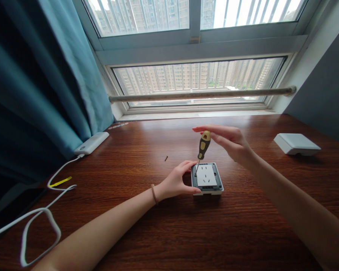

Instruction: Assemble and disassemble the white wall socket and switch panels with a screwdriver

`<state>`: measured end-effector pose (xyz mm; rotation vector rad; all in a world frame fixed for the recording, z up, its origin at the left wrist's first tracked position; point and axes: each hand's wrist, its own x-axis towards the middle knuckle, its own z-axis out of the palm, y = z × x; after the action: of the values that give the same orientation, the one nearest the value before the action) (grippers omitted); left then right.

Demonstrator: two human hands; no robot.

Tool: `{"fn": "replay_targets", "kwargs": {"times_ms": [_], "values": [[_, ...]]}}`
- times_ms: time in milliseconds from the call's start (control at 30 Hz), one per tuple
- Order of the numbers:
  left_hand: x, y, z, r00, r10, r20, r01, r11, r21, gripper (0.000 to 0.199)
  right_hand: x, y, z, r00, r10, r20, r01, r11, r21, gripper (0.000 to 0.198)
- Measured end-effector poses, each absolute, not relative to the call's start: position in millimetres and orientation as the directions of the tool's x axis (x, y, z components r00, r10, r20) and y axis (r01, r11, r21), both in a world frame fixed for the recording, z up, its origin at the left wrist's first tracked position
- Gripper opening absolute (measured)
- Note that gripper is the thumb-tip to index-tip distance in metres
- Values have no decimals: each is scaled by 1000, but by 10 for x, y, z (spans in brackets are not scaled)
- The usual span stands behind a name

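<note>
Screwdriver (204, 146) slants up-right from the left side of the wall socket (205, 176) on the desk (243, 229), left hand (177, 181) gripping socket, right hand (227, 140) nearer handle top, fingers extended, grip unclear.

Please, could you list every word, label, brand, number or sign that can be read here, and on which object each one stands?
No text can be read in this picture.
White device: a small grey mark, too blurred to read.
Socket: slots show, but no lettering can be made out.
Screwdriver: no readable marking.
Yellow strip: no readable writing.
</note>
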<state>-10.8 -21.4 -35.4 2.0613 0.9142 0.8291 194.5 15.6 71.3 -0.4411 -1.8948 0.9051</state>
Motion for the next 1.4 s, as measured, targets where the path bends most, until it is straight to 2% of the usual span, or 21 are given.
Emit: {"fn": "replay_targets", "kwargs": {"times_ms": [100,200,333,433,500,633,800,933,1100,1200,1267,1333,1400], "values": [[-103,-217,-336,541,799,262,332,-489,807,81,1924,169,703,-532,666,524,-227,484,-845,20],[-101,-216,-327,544,799,257,330,-485,810,78,1885,162,696,-503,724,472,-258,396,-881,15],[-104,-213,-330,541,799,263,326,-488,810,79,1839,128,702,-385,760,524,-152,507,-848,26],[-105,-217,-335,544,798,259,333,-488,807,80,1820,98,706,-329,752,571,-63,586,-808,14],[-104,-219,-340,547,799,250,334,-482,810,81,1813,85,700,-318,755,574,-82,581,-810,8],[-104,-212,-354,542,804,244,338,-474,813,82,1807,93,668,-415,748,518,-179,491,-853,18],[-110,-208,-357,531,812,243,350,-472,809,83,1835,136,631,-433,713,552,-151,546,-824,27],[-105,-219,-344,538,806,246,336,-472,815,82,1895,168,646,-550,654,520,-259,459,-850,38],[-99,-222,-342,531,810,248,332,-469,818,82,1901,198,658,-585,629,512,-304,415,-857,32],[-101,-221,-342,532,810,248,333,-469,818,82,1856,197,623,-473,705,528,-243,471,-848,21],[-105,-221,-340,533,811,242,340,-467,816,83,1828,190,590,-320,757,569,-108,568,-816,17],[-109,-219,-338,536,811,234,355,-468,810,83,1814,185,561,-202,740,641,83,666,-742,18],[-111,-217,-337,537,811,233,358,-469,807,82,1816,182,544,-206,681,703,180,733,-656,21]]}}
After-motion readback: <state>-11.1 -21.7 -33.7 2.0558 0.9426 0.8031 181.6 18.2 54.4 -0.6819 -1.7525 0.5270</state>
